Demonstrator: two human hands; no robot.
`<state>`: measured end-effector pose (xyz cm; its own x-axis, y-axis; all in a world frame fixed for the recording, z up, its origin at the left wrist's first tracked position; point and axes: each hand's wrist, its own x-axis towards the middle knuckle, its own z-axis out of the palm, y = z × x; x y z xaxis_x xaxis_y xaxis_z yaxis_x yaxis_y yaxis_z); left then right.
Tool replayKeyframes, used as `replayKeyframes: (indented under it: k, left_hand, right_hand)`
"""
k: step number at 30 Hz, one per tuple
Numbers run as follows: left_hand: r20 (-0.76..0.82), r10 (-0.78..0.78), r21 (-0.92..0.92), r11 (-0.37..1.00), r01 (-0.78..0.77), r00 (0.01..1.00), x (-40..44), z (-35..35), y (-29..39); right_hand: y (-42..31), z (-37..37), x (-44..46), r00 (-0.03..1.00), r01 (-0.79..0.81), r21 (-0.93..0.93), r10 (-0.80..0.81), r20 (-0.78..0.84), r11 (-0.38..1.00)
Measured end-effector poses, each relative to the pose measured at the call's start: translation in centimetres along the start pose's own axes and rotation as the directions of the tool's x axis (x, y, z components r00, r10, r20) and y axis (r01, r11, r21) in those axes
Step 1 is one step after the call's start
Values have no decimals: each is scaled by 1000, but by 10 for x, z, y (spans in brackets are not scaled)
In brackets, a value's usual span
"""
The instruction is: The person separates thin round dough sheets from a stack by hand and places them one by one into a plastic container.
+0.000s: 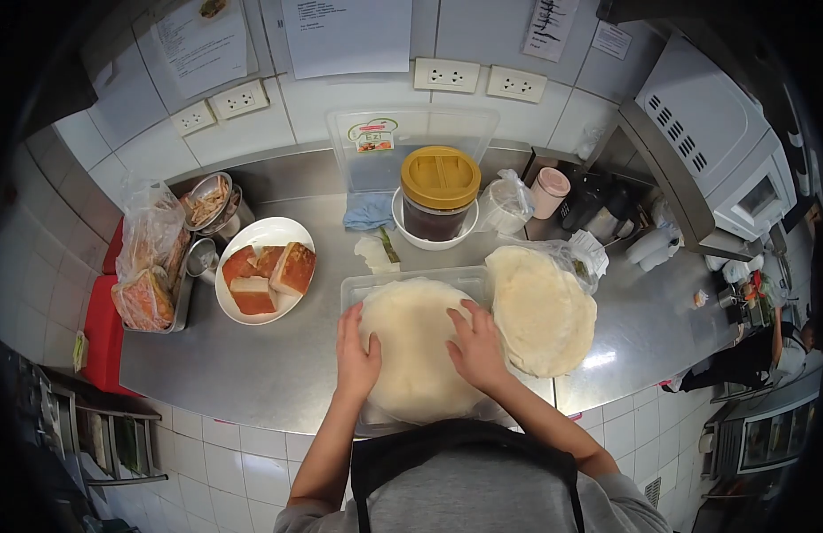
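Note:
A large, pale, round sheet of dough or flatbread (411, 346) lies over a clear plastic container (354, 286) at the counter's front edge. My left hand (356, 355) rests at its left side, fingers stretched and thumb apart. On its right side is my right hand (478, 348), fingers spread, the fingertips on or just above the surface. Neither hand grips anything. A stack of similar pale rounds (543, 311) lies to the right, partly on a plastic bag.
Left stand a white plate (232, 306) of browned meat chunks (292, 268) and a tray of bagged food (145, 298). Behind are a yellow-lidded jar (440, 182) in a white bowl, a blue cloth (369, 211) and a pink-lidded container (551, 191). Another person (758, 355) stands far right.

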<state>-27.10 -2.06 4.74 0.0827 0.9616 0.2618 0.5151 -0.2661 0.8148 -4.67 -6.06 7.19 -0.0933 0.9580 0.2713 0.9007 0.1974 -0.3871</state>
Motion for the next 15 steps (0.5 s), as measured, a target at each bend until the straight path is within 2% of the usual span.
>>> replayKeyframes:
  k: [2, 5, 8, 11, 14, 15]
  left_hand:
    - [-56, 119, 68, 991, -115, 991, 12, 4, 18]
    - [-50, -2, 202, 979, 12, 999, 24, 30, -5]
    - [-28, 17, 281, 960, -9, 999, 30, 30, -13]
    - [-18, 135, 262, 957, -126, 991, 29, 28, -16]
    - [-43, 174, 284, 946, -155, 984, 28, 30, -20]
    - [-48, 128, 267, 957, -111, 991, 31, 30, -21]
  right_hand:
    - [3, 16, 9, 997, 17, -43, -21, -76, 999]
    - [32, 47, 22, 978, -72, 24, 75, -194, 997]
    - [54, 51, 27, 978, -150, 253, 181, -103, 956]
    - [52, 37, 25, 985, -96, 268, 129, -110, 959]
    - [46, 20, 23, 991, -50, 260, 80, -109, 964]
    - [43, 10, 23, 978, -195, 378, 209, 2, 905]
